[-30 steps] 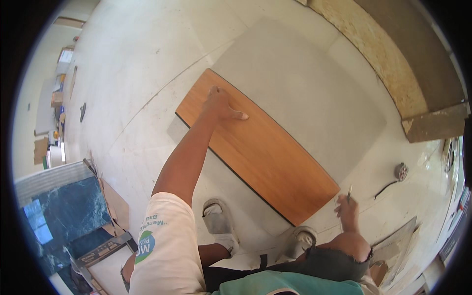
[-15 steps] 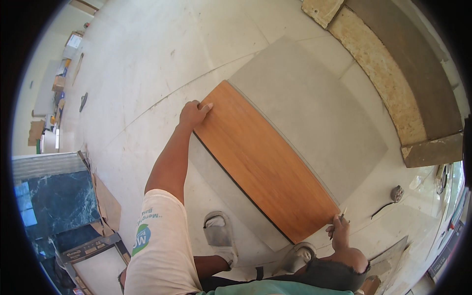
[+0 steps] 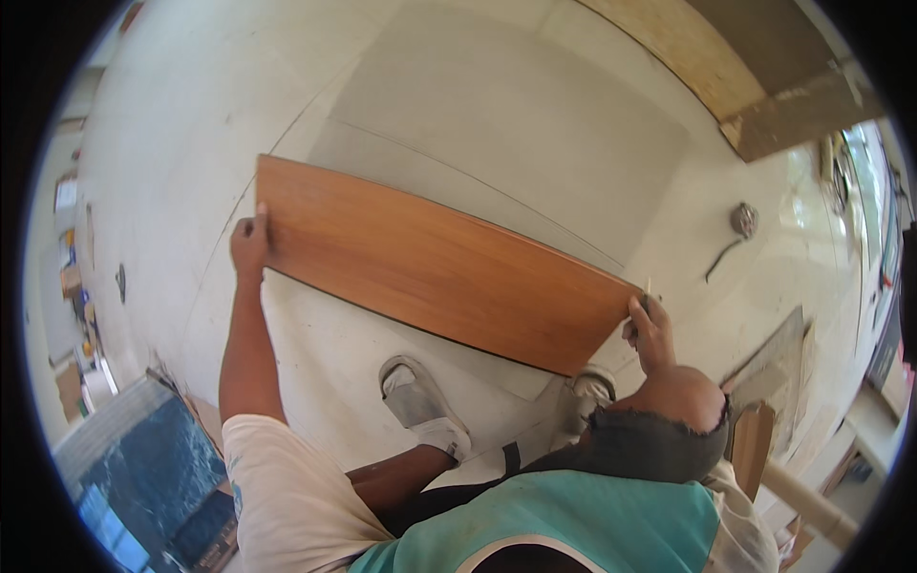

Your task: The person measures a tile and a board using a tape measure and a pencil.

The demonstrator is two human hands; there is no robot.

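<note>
Board (image 3: 430, 263): long, flat, orange-brown wood grain, thin dark edge, slanted across in front of the feet, partly over a matte grey sheet (image 3: 516, 115) on the pale, smooth floor (image 3: 162, 143) (couldn't tell if lifted clear). Left hand (image 3: 250, 244) pinched its left end, thumb on the grained face, other fingers bent in close at the edge. Right hand (image 3: 650, 329) was at the right end, fingers curled around a slim stick (image 3: 650, 288) with a pale tip; how firmly they gripped the board, couldn't tell. Rounded dark object (image 3: 744, 220) lay beyond, well apart.
</note>
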